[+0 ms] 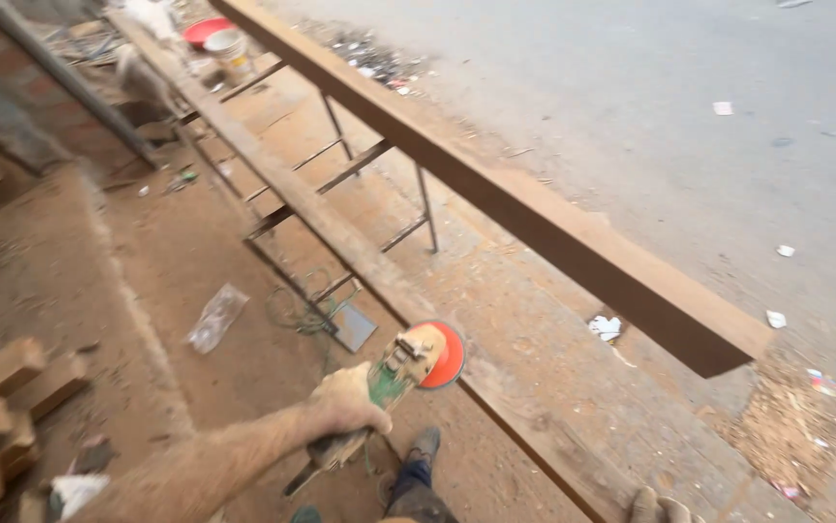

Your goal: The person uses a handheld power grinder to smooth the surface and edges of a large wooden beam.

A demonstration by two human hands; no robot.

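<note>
Orange sanding disc on a green angle grinder [408, 363], low in the frame's centre, gripped in the closed left hand [345, 402]. It touches a long wooden beam [360, 247] running upper left to lower right. Right hand [665, 507], gloved, rests on the beam's near end; grip unclear.

Left hand [345, 400] and forearm are left bare and caked in sawdust. Right hand [663, 507] is barely seen at the bottom edge. Dark blue trousers and a worn grey shoe are worn.
</note>
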